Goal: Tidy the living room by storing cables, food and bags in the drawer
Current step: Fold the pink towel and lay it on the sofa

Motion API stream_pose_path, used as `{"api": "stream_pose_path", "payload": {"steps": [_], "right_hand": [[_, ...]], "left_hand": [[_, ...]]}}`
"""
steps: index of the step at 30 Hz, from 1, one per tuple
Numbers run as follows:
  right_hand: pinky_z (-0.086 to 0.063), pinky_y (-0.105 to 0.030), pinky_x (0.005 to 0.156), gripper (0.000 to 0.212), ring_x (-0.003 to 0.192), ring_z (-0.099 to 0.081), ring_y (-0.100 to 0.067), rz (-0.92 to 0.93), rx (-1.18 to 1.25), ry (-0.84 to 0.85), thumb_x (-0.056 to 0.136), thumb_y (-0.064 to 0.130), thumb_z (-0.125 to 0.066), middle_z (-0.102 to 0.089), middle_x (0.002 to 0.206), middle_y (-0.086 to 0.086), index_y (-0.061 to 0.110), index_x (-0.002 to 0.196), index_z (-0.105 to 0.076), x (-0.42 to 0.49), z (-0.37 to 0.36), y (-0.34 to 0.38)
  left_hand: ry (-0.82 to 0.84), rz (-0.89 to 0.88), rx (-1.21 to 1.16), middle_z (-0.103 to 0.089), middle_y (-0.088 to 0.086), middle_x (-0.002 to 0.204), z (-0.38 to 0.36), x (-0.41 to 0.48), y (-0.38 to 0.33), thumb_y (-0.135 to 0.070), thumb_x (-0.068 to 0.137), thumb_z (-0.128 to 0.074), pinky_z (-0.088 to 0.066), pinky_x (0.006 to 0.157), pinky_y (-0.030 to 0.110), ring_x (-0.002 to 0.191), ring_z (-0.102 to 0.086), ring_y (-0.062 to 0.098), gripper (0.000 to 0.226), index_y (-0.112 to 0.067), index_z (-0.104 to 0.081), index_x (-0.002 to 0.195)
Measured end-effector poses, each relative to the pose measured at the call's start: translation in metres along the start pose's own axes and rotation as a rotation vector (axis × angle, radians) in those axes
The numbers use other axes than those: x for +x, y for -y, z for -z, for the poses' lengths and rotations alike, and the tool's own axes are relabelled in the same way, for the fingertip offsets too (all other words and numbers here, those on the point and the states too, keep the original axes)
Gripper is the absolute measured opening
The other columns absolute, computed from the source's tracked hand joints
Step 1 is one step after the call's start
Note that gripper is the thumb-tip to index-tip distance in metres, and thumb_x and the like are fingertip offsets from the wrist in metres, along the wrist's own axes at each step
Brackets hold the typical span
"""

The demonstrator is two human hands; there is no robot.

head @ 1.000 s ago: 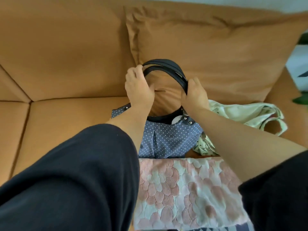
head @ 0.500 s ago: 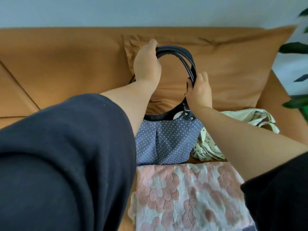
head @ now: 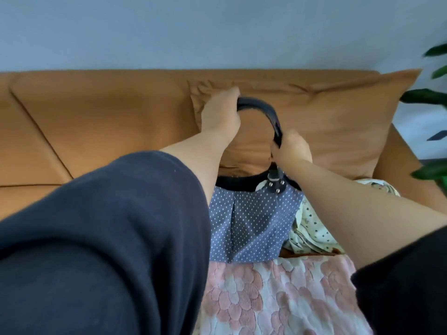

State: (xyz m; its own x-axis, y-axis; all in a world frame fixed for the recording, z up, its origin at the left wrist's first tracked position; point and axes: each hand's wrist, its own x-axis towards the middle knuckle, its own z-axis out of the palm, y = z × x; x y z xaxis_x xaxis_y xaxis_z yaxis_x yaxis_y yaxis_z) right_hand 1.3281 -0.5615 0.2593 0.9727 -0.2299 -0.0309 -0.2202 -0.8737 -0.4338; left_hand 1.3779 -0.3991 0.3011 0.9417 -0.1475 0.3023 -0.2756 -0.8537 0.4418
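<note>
As the dotted bag (head: 254,223) is probably being lifted, fingers are clamping its handles (head: 263,108): left hand (head: 221,114) at eleven o'clock, right hand (head: 292,148) at four.

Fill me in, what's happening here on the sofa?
A person grips the dark handles of a blue polka-dot bag with both hands: the left hand near the top of the loop, the right hand lower on its right side. The bag is over the orange sofa, in front of a cushion, with a cream patterned bag beside it and a pink floral cloth nearer the camera. No drawer is in view.
</note>
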Motion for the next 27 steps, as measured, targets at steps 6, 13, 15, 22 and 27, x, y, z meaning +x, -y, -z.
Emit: {"api": "stream_pose_path", "payload": {"steps": [6,13,15,22,27], "right_hand": [[-0.047,-0.031,0.062,0.017,0.077,-0.062,-0.029,-0.092,-0.097,0.277,0.085,0.025,-0.059,-0.063,0.083,-0.008,0.010,0.093,-0.062,-0.009,-0.018,-0.013],[-0.040,-0.031,0.066,0.012,0.083,-0.058,-0.033,-0.072,-0.151,0.455,0.084,0.021,-0.056,-0.057,0.079,-0.007,0.011,0.081,-0.052,-0.021,-0.025,-0.045],[-0.045,-0.034,0.070,0.016,0.083,-0.057,-0.032,-0.103,-0.231,0.503,0.085,0.029,-0.052,-0.058,0.083,-0.006,0.014,0.081,-0.048,-0.027,-0.030,-0.064],[-0.041,-0.030,0.071,0.044,0.109,-0.054,-0.030,-0.219,-0.285,0.475,0.093,0.017,-0.049,-0.051,0.126,-0.014,0.002,0.132,-0.038,-0.055,-0.022,-0.140],[-0.046,-0.036,0.079,0.042,0.116,-0.045,-0.030,-0.276,-0.370,0.429,0.092,0.020,-0.049,-0.044,0.127,-0.013,0.005,0.130,-0.039,-0.057,-0.012,-0.196]], "left_hand": [[0.316,-0.090,0.178,-0.058,0.008,0.098,-0.028,-0.034,0.006,-0.019,0.090,-0.054,-0.040,0.070,0.036,0.093,-0.054,0.028,0.007,-0.014,-0.052,0.095],[0.602,-0.046,0.396,-0.040,0.012,0.137,-0.051,-0.054,0.008,-0.018,0.087,-0.058,-0.031,0.102,0.045,0.128,-0.035,0.030,0.060,-0.015,-0.030,0.139],[0.589,-0.071,0.502,-0.008,0.014,0.157,-0.060,-0.062,0.006,-0.016,0.086,-0.060,-0.013,0.113,0.053,0.145,-0.008,0.032,0.089,-0.022,0.000,0.151],[0.325,-0.397,0.455,0.014,0.013,0.158,-0.089,-0.081,-0.046,-0.005,0.086,-0.050,-0.003,0.115,0.052,0.146,0.013,0.031,0.083,-0.020,-0.002,0.152],[0.602,-0.464,0.399,0.004,0.013,0.159,-0.138,-0.103,-0.089,0.000,0.086,-0.048,-0.003,0.118,0.046,0.146,0.010,0.026,0.066,-0.010,-0.024,0.146]]}}
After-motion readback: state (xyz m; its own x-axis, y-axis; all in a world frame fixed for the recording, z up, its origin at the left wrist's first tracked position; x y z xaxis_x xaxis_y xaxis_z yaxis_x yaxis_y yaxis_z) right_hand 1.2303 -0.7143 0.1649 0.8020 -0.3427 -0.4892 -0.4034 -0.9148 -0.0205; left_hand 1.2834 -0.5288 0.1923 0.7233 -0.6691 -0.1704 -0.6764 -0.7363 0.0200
